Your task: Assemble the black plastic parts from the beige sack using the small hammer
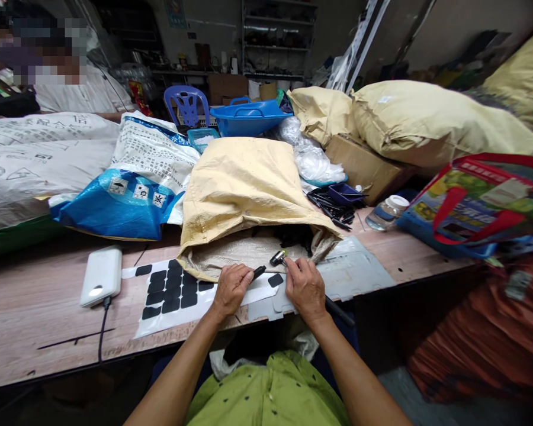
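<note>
My left hand [233, 289] is closed in a pinch on a short black cylindrical piece [259, 271] that points right. My right hand [305, 289] is wrapped round a small hammer [278, 258]. Its shiny metal head has a yellow-green part and lies just right of the black piece, while the dark handle sticks out behind the hand. Beyond both hands, a beige woven sack [244, 183] lies with its mouth toward me, dark pieces inside it. Under the left hand is a white sheet [147, 322] with rows of black square stickers [171, 290].
A white power bank [101, 275] with a cable lies left. A blue-and-white sack [128, 189] stands behind it. Right of the beige sack are black pieces [331, 207], a clear jar [386, 214] and a colourful bag [484, 201]. Another person [48, 65] is at far left.
</note>
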`<state>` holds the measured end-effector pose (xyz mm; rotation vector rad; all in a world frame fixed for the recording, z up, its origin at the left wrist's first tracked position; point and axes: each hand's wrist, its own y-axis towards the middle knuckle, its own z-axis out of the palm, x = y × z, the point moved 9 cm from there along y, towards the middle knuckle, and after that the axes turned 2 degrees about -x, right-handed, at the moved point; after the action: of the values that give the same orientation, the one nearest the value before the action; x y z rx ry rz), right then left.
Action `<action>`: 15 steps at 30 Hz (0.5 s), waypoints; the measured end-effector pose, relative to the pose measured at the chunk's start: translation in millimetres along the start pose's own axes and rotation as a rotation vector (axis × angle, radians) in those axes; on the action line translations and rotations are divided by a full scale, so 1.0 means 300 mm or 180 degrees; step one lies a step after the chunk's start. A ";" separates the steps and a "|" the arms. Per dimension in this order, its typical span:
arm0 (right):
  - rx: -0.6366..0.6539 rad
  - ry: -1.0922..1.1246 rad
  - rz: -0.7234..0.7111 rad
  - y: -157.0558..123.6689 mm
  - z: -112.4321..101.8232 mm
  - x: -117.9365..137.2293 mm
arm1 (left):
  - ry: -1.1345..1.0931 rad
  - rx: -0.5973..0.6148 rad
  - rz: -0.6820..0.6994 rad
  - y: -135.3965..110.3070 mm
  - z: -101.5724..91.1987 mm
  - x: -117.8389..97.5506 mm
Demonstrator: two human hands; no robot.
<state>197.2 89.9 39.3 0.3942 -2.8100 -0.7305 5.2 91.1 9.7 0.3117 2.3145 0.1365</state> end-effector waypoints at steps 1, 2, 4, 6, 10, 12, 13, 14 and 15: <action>-0.0007 0.0006 -0.0004 0.000 0.000 0.000 | -0.0002 0.0007 -0.0001 0.000 0.001 0.000; -0.0007 0.0008 -0.0005 0.001 0.000 0.000 | -0.0004 0.0009 -0.0003 0.000 0.001 0.001; 0.0001 0.0010 0.0000 0.001 0.001 -0.001 | -0.0012 0.0011 -0.0008 0.000 0.002 0.001; 0.0020 0.0012 0.0012 0.000 0.002 -0.003 | -0.0023 0.0016 -0.0012 0.000 0.003 0.001; 0.0016 0.0018 0.0021 -0.002 0.002 -0.003 | -0.0033 0.0009 -0.0006 0.000 0.003 0.001; -0.0003 0.0019 0.0021 -0.002 0.002 -0.003 | -0.0034 0.0007 0.0004 0.000 0.003 0.000; -0.0010 0.0021 0.0018 -0.002 0.002 -0.002 | -0.0034 0.0008 0.0008 0.000 0.003 -0.001; -0.0019 0.0024 0.0016 -0.001 0.001 -0.002 | -0.0031 0.0007 0.0009 0.000 0.002 -0.001; -0.0020 0.0028 0.0011 -0.001 0.001 -0.001 | -0.0028 0.0008 0.0008 0.000 0.002 -0.001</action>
<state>197.5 90.1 38.8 0.3903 -2.7988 -0.7349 5.8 91.2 9.6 0.3160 2.3059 0.1332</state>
